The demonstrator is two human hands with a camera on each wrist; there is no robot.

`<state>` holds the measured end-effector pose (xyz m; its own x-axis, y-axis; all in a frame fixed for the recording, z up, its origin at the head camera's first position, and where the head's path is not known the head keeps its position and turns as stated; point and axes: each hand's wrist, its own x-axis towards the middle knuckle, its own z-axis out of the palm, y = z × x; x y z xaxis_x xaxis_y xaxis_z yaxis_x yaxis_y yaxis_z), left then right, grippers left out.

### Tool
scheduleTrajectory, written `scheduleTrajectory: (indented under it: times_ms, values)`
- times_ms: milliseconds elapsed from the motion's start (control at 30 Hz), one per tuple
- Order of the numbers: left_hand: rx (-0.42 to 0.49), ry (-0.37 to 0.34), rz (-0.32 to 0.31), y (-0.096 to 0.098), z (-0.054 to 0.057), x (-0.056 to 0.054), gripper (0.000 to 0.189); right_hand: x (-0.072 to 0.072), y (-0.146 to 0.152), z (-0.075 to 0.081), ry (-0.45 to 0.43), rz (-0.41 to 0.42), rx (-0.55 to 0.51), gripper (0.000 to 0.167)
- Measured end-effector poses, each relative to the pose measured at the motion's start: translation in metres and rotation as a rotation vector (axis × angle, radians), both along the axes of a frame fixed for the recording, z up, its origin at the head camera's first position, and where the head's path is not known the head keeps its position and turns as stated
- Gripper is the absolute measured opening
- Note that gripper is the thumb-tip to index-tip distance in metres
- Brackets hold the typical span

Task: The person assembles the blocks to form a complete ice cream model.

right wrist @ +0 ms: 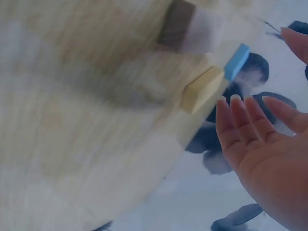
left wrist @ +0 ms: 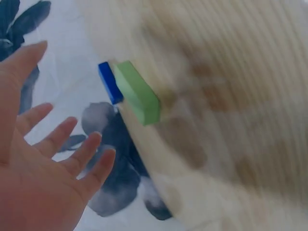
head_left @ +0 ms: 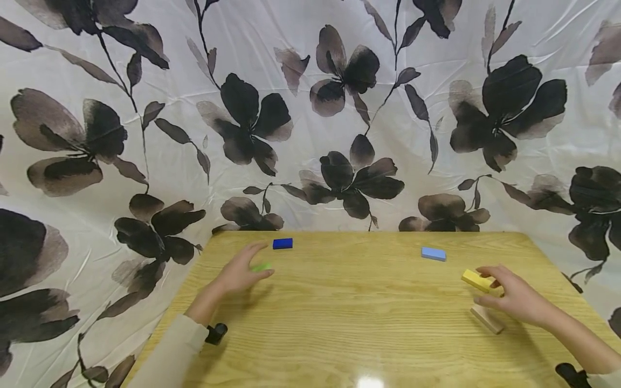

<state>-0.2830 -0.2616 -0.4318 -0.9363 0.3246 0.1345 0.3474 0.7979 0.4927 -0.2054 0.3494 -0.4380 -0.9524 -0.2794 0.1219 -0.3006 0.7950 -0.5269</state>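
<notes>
My left hand hovers at the table's far left, fingers spread and thumb apart, with a green block partly hidden behind it. In the left wrist view the palm and straight fingers of that hand show with nothing in them, apart from the green block. On the right side, my right hand reaches over a yellow block, its fingers loosely bent. A plain wooden block lies just below that thumb. Seen from the right wrist, the relaxed fingers stand apart from the yellow block.
A dark blue block lies near the table's back edge, beyond the green one. A light blue block lies at the back right. Behind the wooden table hangs a white curtain with dark flowers.
</notes>
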Motion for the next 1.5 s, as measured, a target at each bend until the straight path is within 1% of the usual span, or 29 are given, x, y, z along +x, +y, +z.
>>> scheduleTrajectory:
  times_ms: [133,267,333,433,567,667,733,967,1100,1233,1300,1467,1500]
  values:
    - [0.04,-0.036,0.034,-0.011,-0.006,-0.002,0.075,0.001,0.008,-0.005,-0.05,-0.036,0.009,0.07]
    - [0.067,-0.043,0.065,-0.02,-0.014,-0.003,0.076,0.003,0.015,-0.01,-0.111,-0.06,0.003,0.071]
    - [0.095,-0.063,0.076,-0.023,-0.018,-0.003,0.077,0.004,0.018,-0.015,-0.136,-0.056,-0.014,0.07]
    - [0.137,-0.113,0.09,-0.028,-0.023,-0.002,0.079,0.008,0.023,-0.021,-0.187,-0.055,-0.055,0.067]
    - [0.171,-0.172,0.122,-0.031,-0.03,-0.002,0.082,0.011,0.027,-0.029,-0.293,-0.069,-0.124,0.07]
    - [0.181,-0.187,0.137,-0.031,-0.034,-0.003,0.082,0.011,0.027,-0.031,-0.354,-0.069,-0.156,0.072]
    - [0.181,-0.188,0.144,-0.031,-0.037,-0.004,0.081,0.012,0.027,-0.033,-0.372,-0.069,-0.168,0.072]
    - [0.168,-0.166,0.16,-0.03,-0.046,-0.008,0.076,0.015,0.03,-0.037,-0.336,-0.013,-0.178,0.059]
    - [0.161,-0.149,0.172,-0.029,-0.049,-0.011,0.071,0.016,0.032,-0.037,-0.348,-0.006,-0.181,0.051]
    - [0.158,-0.132,0.178,-0.025,-0.047,-0.013,0.064,0.016,0.034,-0.038,-0.348,-0.011,-0.173,0.041]
    - [0.155,-0.128,0.167,-0.024,-0.046,-0.013,0.061,0.016,0.034,-0.039,-0.342,-0.016,-0.172,0.037]
    - [0.141,-0.129,0.161,-0.023,-0.046,-0.013,0.053,0.017,0.034,-0.04,-0.332,-0.038,-0.168,0.031]
    - [0.141,-0.129,0.168,-0.023,-0.046,-0.013,0.051,0.017,0.034,-0.041,-0.325,-0.036,-0.164,0.03]
